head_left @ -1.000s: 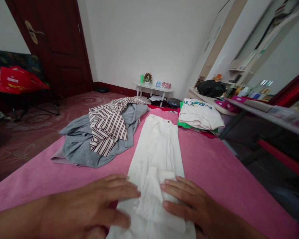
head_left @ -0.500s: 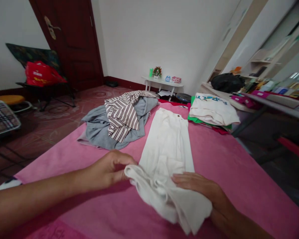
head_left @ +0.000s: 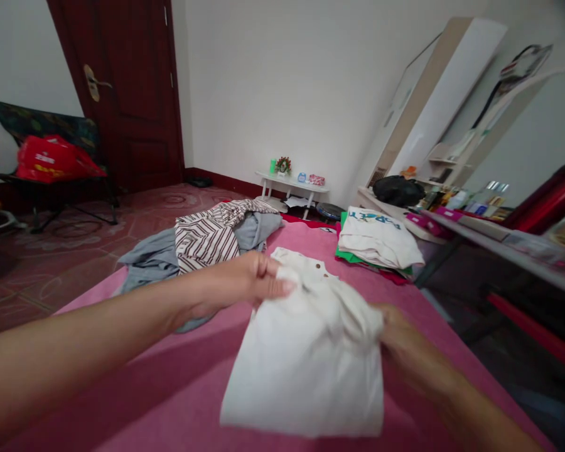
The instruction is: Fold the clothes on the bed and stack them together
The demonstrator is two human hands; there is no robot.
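The thumb and fingers [head_left: 279, 284] of the left hand [head_left: 245, 279] are closed in a pinch on the upper left corner of a white garment [head_left: 311, 370], close to its waistband with 2 small brown buttons. The fingers of the right hand [head_left: 405, 339] are hidden behind bunched cloth at the upper right corner and blurred, so whether they are closed on it cannot be told; the fabric is gathered right against that hand. Between the 2 hands the white garment is held doubled over, its lower part hanging in a flat panel over the pink bed cover [head_left: 169, 389], with the waistband end lying on the cover beyond. The step in hand is judged to be a fold along the length. Laying it flat would call for the 2 held corners to be kept level and the bunched right side to be smoothed out. To the left, just beyond the left forearm, a striped shirt [head_left: 207, 235] is heaped on a grey garment [head_left: 150, 257]. To the right, well apart from the hands, a folded stack [head_left: 381, 235] is topped by a white shirt with blue print.
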